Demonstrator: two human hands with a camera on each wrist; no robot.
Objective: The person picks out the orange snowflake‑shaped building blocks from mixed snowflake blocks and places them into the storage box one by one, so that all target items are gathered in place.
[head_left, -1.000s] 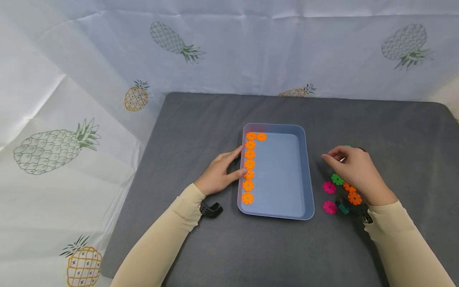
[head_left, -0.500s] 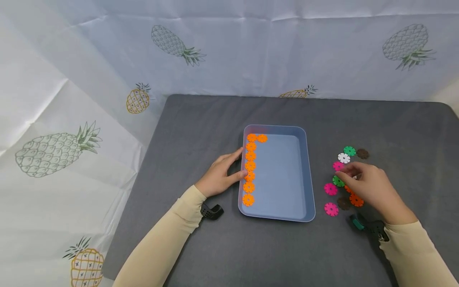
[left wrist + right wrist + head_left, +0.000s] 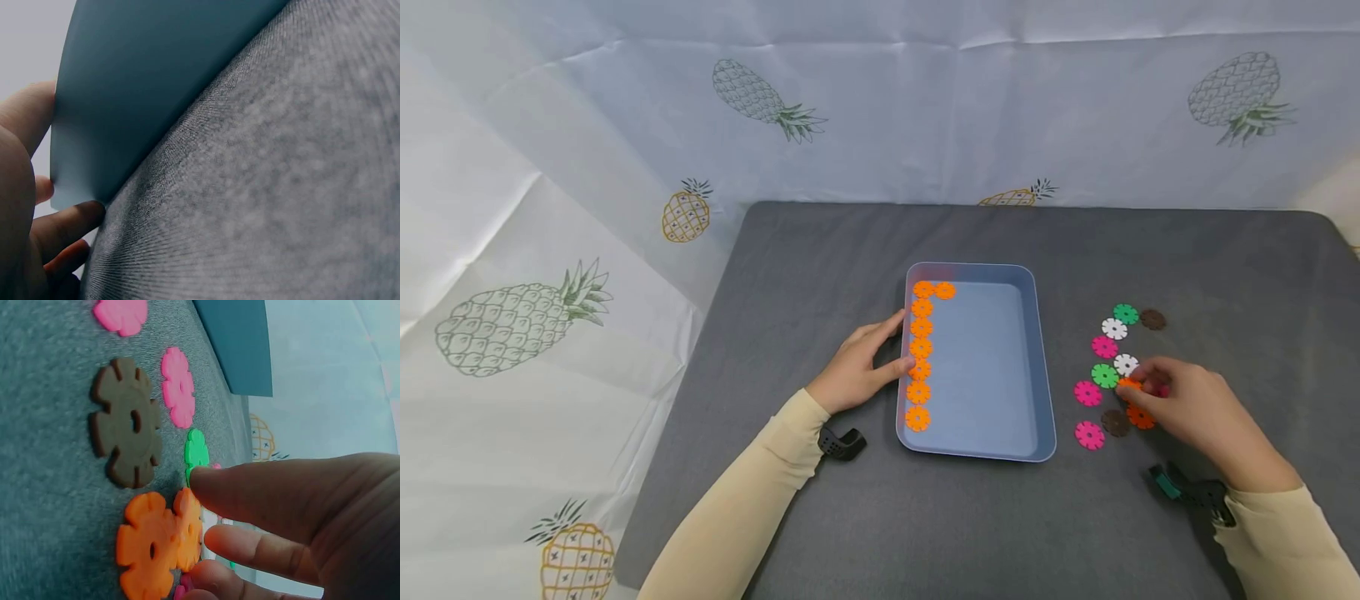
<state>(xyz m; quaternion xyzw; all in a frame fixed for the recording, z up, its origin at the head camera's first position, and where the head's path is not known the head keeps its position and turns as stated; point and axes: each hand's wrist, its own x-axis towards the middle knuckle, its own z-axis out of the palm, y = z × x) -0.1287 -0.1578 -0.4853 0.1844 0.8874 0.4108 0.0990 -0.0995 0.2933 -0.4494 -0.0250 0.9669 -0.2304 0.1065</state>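
My left hand holds the left side of a blue-grey tray, its thumb over the rim and the other fingers along the outer wall. Orange notched flower-shaped discs line the tray's left side, with one more beside the top one. To the right of the tray, my right hand pinches at an orange flower disc, thumb and fingertips at its edges. Another orange disc lies against it. A magenta disc shows partly behind the fingers.
Loose discs lie around the right hand: brown, pink, green and white. Farther back are a teal-green disc and another brown disc. A pineapple-print cloth hangs behind the grey table.
My right hand has come down and toward the near right, from above the far discs to the orange ones, uncovering several discs. The left hand and tray have stayed in place.
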